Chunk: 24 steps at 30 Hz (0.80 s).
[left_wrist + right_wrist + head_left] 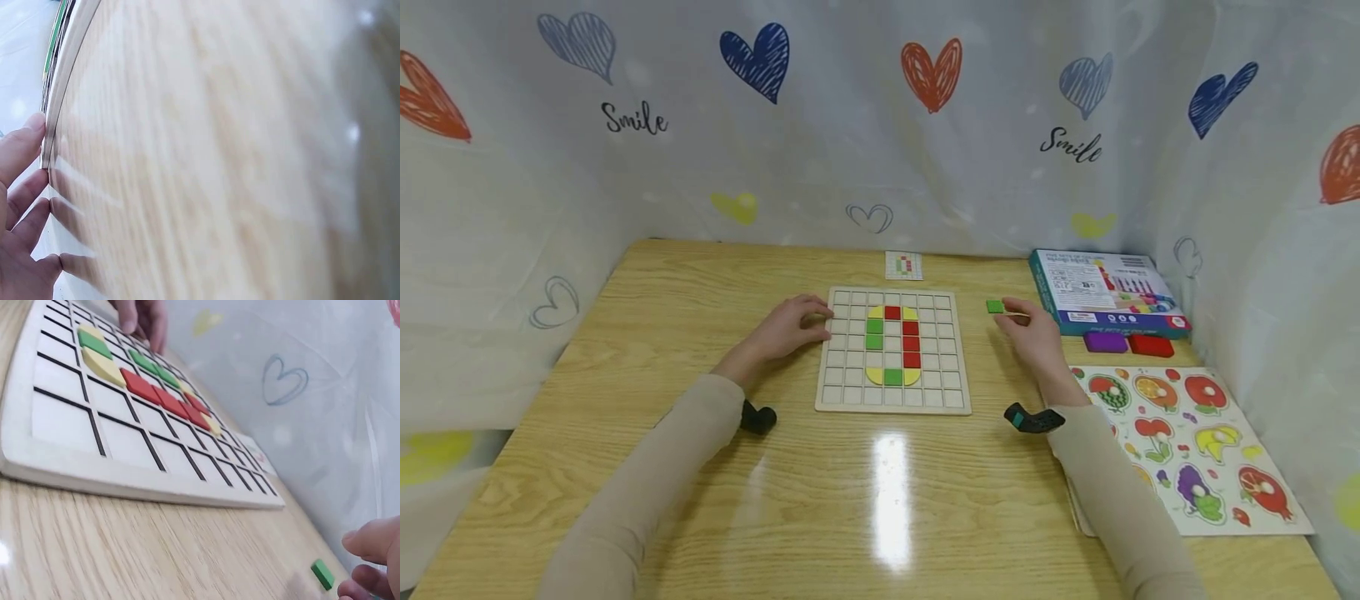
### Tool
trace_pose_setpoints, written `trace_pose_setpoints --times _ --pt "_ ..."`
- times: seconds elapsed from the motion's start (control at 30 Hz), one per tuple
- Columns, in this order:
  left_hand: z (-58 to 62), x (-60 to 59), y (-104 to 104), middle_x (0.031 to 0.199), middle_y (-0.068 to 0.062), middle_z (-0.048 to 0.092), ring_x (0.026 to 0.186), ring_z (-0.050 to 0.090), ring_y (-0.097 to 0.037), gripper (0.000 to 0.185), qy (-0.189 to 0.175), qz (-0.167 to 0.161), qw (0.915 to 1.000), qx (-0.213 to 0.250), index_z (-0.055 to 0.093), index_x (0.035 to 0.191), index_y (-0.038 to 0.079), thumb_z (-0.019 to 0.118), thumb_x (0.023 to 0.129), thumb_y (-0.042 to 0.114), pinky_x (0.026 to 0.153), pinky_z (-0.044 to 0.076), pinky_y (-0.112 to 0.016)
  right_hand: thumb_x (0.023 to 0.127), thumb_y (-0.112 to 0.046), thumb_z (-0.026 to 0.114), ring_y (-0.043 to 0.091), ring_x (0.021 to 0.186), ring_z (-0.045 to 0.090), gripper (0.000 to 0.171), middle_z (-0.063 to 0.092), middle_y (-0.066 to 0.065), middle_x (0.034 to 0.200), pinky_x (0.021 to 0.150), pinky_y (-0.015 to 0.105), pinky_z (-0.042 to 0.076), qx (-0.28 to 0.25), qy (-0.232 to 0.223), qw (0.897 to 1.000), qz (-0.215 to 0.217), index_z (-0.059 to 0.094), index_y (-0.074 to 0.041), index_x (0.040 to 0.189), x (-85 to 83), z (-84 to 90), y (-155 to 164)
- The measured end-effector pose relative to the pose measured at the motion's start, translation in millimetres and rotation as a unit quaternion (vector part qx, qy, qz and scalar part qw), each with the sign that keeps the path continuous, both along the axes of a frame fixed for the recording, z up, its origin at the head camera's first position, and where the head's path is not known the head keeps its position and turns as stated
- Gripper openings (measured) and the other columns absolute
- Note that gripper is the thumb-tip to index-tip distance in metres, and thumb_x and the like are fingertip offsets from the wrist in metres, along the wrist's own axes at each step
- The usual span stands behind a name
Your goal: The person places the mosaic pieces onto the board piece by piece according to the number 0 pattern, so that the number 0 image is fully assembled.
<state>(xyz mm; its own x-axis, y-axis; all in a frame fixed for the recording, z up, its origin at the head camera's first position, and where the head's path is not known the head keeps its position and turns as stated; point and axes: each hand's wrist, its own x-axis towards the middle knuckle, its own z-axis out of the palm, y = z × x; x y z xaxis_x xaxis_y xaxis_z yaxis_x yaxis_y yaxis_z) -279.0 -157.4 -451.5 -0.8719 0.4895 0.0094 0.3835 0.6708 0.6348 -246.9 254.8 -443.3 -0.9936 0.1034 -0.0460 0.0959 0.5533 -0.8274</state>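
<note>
- The right hand (pixel 1037 333) rests on the table (pixel 647 333) to the right of the grid board (pixel 892 403), fingers loosely curved toward a small green square tile (pixel 995 307). The fingertips (pixel 369 540) are just beside the tile, and I cannot tell whether they touch it.
- The left hand (pixel 786 327) lies relaxed with fingertips (pixel 28 134) against the board's left edge, steadying it.
- A sound move, as I judge it: pinch the tile by its opposite edges, lift it flat, and keep the left hand bracing the board so it does not slide.
- The tile is thin, flat and bright green, lying flat on the table between the board and the blue box (pixel 1105 292) at the table's far right corner.
- On the board, yellow, green and red tiles form an oval ring that has gaps on its left side.
</note>
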Motion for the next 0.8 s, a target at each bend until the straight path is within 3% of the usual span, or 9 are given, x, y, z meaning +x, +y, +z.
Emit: trace_pose_setpoints --times 0.2,0.37,0.8 --pt "0.1 2.1 -0.9 0.139 -0.019 0.049 0.135 0.038 -0.038 0.038 0.004 -0.002 1.0 0.006 0.064 0.126 0.003 0.069 0.093 0.022 0.115 0.023 -0.052 0.098 -0.027 0.059 0.033 0.128 0.046 0.057 0.049 0.018 0.142 0.102 0.045 0.043 0.01 -0.036 0.999 -0.002 0.042 -0.005 0.147 -5.2 -2.3 17.8" --pt "-0.9 1.8 -1.0 0.14 -0.017 0.048 0.136 0.037 -0.037 0.039 0.001 0.002 1.0 0.002 0.063 0.127 0.005 0.068 0.094 0.024 0.115 0.023 -0.052 0.097 -0.029 0.061 0.033 0.127 0.047 0.061 0.05 0.018 0.14 0.104 0.045 0.041 0.028 -0.045 0.998 0.027 0.04 -0.005 0.149 -11.4 -3.2 20.5" --pt "-0.2 0.5 0.1 0.141 -0.017 0.048 0.136 0.036 -0.037 0.038 -0.003 0.004 1.0 0.004 0.063 0.127 0.005 0.068 0.094 0.024 0.116 0.021 -0.052 0.094 -0.024 0.067 0.035 0.125 0.05 0.062 0.052 0.02 0.14 0.104 0.047 0.041 0.073 -0.013 0.994 0.083 0.043 -0.002 0.146 -34.8 -9.6 24.2"
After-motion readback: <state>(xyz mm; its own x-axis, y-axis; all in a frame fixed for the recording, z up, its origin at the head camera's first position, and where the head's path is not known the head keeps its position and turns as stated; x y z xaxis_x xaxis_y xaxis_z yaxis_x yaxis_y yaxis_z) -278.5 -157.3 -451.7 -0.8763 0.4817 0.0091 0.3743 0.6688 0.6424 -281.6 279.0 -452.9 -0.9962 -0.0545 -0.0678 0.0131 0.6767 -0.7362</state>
